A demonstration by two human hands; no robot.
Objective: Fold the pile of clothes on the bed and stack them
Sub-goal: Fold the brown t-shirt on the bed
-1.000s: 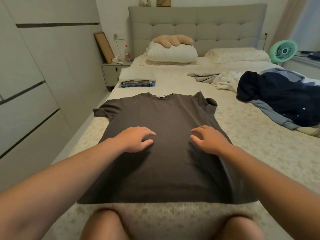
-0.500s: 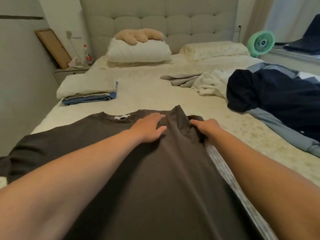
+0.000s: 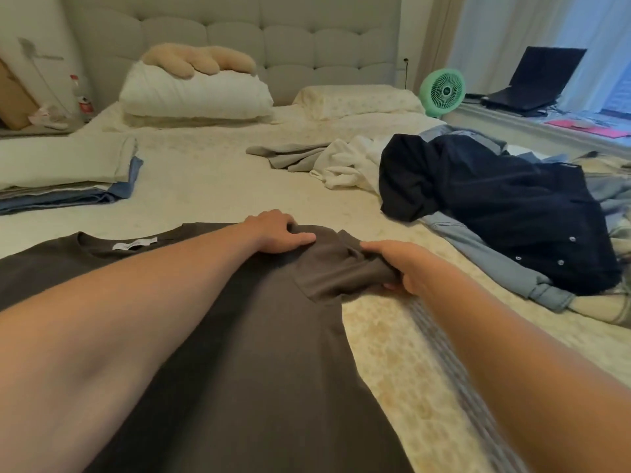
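Note:
A dark brown T-shirt [image 3: 259,353] lies flat on the bed [image 3: 211,186], collar and white label toward the headboard. My left hand [image 3: 278,233] grips the fabric at the shirt's right shoulder. My right hand [image 3: 399,268] holds the bunched right sleeve, fingers curled under it. At the left edge sits a stack of folded clothes [image 3: 65,175], white on top and blue beneath. A loose pile of unfolded clothes lies at the right: a dark navy garment [image 3: 495,206], a light blue one [image 3: 485,264], white cloth [image 3: 348,165] and grey cloth [image 3: 290,157].
Two pillows [image 3: 194,93] and a tan plush lie by the padded headboard. A green fan [image 3: 442,92] stands at the bed's far right corner, with a laptop [image 3: 536,80] on the sill behind. A nightstand with a bottle sits at far left.
I have leaned in over the shirt. Both hands moved from the shirt's chest up to its right shoulder; the right hand has taken hold of the sleeve and bunched it.

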